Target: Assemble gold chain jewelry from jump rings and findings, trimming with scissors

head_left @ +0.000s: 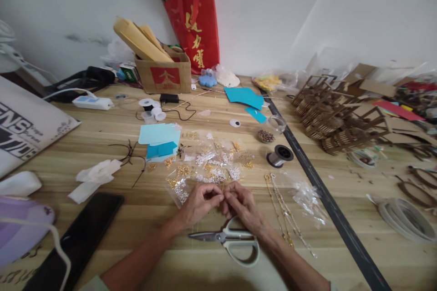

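My left hand (pixel 204 201) and my right hand (pixel 241 205) meet at the fingertips over the middle of the table. Both are closed in a pinch; whatever is between the fingers is too small to make out. Just below lie scissors (pixel 225 236) with pale green handles, partly under my right hand. Beyond my fingers are small clear bags of silver beads (pixel 216 175) and gold findings (pixel 185 170). To the right of my right hand lie gold and silver chains (pixel 279 204), and a spool of thin grey wire (pixel 280 156) stands behind them.
A black phone (pixel 78 236) and crumpled white tissue (pixel 96 176) lie on the left. Blue paper (pixel 244 97), a cardboard box (pixel 163 75) and a red bag (pixel 205 32) are at the back. Brown woven baskets (pixel 336 113) crowd the right, past a dark strip (pixel 314 179).
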`<state>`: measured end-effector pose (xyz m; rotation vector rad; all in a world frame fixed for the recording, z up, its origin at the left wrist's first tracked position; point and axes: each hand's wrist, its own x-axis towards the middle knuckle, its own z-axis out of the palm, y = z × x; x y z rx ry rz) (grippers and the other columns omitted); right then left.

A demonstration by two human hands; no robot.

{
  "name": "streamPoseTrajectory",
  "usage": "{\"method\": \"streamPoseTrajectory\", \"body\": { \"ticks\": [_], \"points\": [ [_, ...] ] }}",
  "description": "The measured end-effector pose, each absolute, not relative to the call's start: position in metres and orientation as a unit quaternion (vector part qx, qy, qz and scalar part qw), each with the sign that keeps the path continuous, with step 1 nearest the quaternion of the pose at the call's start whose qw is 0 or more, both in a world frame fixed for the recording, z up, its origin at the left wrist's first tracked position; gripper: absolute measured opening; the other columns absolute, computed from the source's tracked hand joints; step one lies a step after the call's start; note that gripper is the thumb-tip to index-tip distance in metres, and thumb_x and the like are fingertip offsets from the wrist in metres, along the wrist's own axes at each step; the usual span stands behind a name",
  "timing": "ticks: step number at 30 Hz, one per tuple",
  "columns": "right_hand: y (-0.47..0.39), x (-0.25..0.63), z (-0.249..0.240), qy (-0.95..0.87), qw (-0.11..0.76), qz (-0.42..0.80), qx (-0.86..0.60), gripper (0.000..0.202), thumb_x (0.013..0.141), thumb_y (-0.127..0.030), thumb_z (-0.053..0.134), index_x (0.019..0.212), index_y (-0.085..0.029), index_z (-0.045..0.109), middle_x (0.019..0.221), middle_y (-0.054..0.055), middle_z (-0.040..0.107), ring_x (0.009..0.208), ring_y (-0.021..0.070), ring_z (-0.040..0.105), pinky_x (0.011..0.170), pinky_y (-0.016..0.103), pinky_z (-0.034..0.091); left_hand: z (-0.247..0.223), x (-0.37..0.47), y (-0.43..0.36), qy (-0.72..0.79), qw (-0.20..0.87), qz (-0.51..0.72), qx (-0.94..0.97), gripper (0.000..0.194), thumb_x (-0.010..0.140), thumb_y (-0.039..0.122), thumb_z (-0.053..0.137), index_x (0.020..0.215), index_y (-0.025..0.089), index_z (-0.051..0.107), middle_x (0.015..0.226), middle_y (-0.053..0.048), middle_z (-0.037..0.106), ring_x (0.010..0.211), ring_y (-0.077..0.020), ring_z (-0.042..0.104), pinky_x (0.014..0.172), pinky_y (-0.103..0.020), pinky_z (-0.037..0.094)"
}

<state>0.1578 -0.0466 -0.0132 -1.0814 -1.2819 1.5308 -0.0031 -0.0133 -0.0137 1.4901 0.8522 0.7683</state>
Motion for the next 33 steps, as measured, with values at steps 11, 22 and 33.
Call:
{"method": "streamPoseTrajectory", "body": {
  "ticks": [11, 22, 33],
  "points": [
    [-0.051, 0.164, -0.014, -0.644, 0.349, 0.5, -0.462, 0.02, 0.095, -0.039, 0.041, 0.091, -0.02, 0.045, 0.061, -0.003, 0.056, 0.051, 0.0104, 0.053, 0.049, 0.02, 0.042, -0.013, 0.0, -0.018, 0.38, 0.476, 0.312, 0.729, 0.019, 0.081, 0.018, 0.054, 0.063, 0.014, 0.06, 0.061, -0.001, 0.065, 0.057, -0.0118, 0.057, 0.059, -0.021, 0.042],
    [-0.051, 0.17, -0.007, -0.839, 0.191, 0.195, -0.471, 0.018, 0.099, -0.022, 0.027, 0.089, -0.02, 0.042, 0.069, 0.002, 0.057, 0.057, 0.0154, 0.057, 0.053, 0.024, 0.035, -0.026, 0.0, -0.019, 0.408, 0.371, 0.278, 0.787, 0.016, 0.079, 0.016, 0.053, 0.066, 0.014, 0.062, 0.063, 0.0, 0.061, 0.06, -0.0125, 0.053, 0.059, -0.022, 0.039],
    [-0.053, 0.17, -0.008, -0.85, 0.206, 0.17, -0.453, 0.017, 0.096, -0.019, 0.031, 0.086, -0.022, 0.045, 0.066, 0.001, 0.058, 0.053, 0.0146, 0.05, 0.052, 0.026, 0.029, -0.024, 0.0, -0.019, 0.396, 0.356, 0.284, 0.797, 0.017, 0.074, 0.01, 0.053, 0.06, 0.015, 0.059, 0.058, 0.0, 0.059, 0.056, -0.0125, 0.051, 0.056, -0.022, 0.038]
  ]
}}
